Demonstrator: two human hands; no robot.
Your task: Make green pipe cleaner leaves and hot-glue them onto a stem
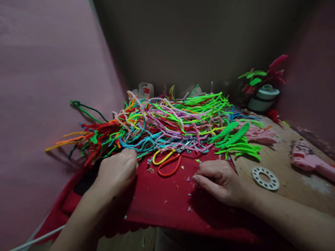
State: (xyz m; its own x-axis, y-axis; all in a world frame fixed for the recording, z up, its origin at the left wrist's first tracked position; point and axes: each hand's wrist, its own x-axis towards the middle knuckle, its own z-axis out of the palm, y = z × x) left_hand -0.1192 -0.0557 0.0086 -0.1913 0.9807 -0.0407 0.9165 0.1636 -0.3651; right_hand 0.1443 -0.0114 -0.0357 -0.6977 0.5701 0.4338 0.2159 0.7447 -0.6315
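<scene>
My left hand [119, 169] is closed in a fist at the near left edge of a big heap of coloured pipe cleaners [167, 118]. Its fingers curl away from view, so whatever they hold is hidden. Over the red cloth [162, 198], my right hand [220, 179] has curled fingers with the thumb pressed close to them; nothing plainly sticks out of it. Between the hands lie scissors [170, 162] with one yellow and one red handle, blades under the heap's front edge. Bright green fuzzy leaf-like pieces [235, 139] rest just beyond my right hand.
A white ring with holes [265, 178] and a pink glue gun [309, 158] lie on the wooden board [290, 195] at right. Behind stand a pale lidded jar [263, 97] and fuzzy flowers [277, 71]. A pink wall [52, 69] borders the left. Small scraps dot the cloth.
</scene>
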